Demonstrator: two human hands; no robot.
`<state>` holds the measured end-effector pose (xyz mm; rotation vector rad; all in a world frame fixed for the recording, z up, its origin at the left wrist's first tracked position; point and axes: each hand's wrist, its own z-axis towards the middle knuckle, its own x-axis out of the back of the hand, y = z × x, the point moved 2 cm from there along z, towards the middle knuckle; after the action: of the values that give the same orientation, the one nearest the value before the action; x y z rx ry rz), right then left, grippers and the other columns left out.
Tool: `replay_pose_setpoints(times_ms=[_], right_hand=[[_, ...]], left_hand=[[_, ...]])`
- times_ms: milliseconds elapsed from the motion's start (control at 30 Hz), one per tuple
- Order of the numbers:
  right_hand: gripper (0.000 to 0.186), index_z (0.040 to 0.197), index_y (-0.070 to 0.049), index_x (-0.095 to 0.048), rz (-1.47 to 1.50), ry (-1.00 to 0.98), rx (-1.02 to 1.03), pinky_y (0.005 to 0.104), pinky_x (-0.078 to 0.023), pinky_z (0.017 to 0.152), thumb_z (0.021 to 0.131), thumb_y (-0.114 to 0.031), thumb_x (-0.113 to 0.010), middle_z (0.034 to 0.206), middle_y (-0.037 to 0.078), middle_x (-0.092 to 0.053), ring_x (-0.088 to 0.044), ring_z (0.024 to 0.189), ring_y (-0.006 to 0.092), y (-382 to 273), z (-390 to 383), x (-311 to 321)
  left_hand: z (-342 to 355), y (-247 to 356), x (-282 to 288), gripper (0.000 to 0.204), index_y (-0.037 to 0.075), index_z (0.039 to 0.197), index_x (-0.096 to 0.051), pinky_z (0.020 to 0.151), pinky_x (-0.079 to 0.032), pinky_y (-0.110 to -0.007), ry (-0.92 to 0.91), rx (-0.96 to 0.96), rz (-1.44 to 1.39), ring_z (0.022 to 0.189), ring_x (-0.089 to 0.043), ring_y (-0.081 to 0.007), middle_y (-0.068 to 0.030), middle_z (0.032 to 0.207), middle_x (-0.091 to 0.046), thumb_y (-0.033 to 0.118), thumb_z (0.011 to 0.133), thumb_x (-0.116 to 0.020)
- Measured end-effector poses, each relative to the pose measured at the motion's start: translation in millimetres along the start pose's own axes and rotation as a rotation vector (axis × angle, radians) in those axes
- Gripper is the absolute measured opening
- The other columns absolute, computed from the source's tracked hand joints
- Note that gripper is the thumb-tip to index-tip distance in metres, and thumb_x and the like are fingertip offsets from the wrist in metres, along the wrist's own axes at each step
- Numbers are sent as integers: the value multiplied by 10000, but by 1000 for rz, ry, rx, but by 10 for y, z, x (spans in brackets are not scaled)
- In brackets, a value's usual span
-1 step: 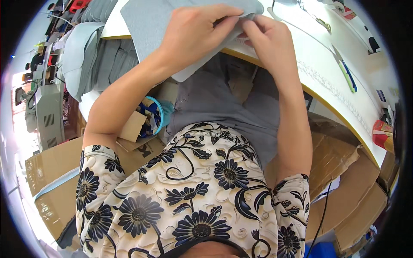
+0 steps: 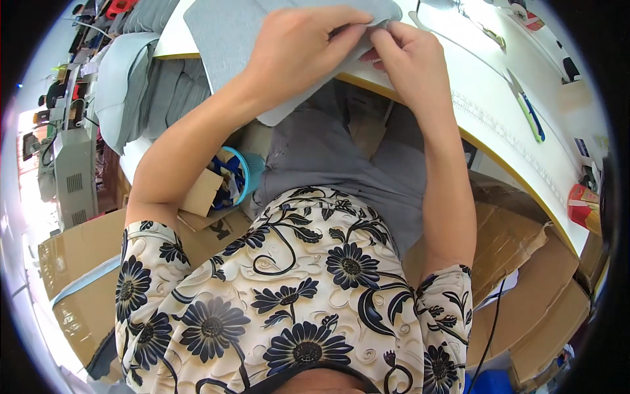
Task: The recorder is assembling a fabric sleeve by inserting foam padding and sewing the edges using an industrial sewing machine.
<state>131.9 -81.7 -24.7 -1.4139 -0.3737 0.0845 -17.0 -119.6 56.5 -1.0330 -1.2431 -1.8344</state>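
A light grey piece of fabric lies over the near edge of the white table, its lower corner hanging down above my lap. My left hand pinches the fabric's right-hand part between thumb and fingertips. Close beside it, my right hand pinches the same fabric, where it bunches in a small fold. The two sets of fingertips almost meet there. What lies inside the fold is hidden by my fingers.
Stacks of grey fabric pieces hang at the left. Thread snips with a green and blue handle lie on the white table, right of a printed ruler scale. A blue bin stands below, near cardboard boxes.
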Motion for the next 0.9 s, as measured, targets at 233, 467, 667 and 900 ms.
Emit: replay_pose_setpoints(times_ms=[233,467,667,900], right_hand=[[295,755,11,-690,-77,10,44,342,-549,662,895,-212,-557,629,104,-690,-706,615,244,9,-22,-94],[269,762,-8,-684,-99,43,86,341,-545,635,914,-177,-538,614,106,-678,-701,610,249,-51,11,-181],[260,776,6,-670,-103,-24,6,335,-549,647,925,-154,-528,631,109,-685,-704,619,240,-221,-37,-126],[231,1075,56,-678,383,-132,-228,242,-532,657,978,-118,-561,880,89,-726,-694,751,114,-344,-941,-240]], left_hand=[[252,-72,-57,113,-18,854,-565,724,-462,-496,-127,-83,-51,830,-597,-441,-235,818,-619,87,866,-527],[408,-205,-153,105,-23,832,-549,695,-453,-515,-68,-91,9,794,-596,-448,-251,799,-609,76,852,-521],[529,-370,-246,150,-34,809,-579,660,-483,-465,-37,-30,-181,728,-621,-424,-245,747,-629,115,825,-582],[625,-488,-365,233,-25,780,-630,624,-493,-421,-108,39,-252,659,-641,-331,-209,720,-650,206,794,-657]])
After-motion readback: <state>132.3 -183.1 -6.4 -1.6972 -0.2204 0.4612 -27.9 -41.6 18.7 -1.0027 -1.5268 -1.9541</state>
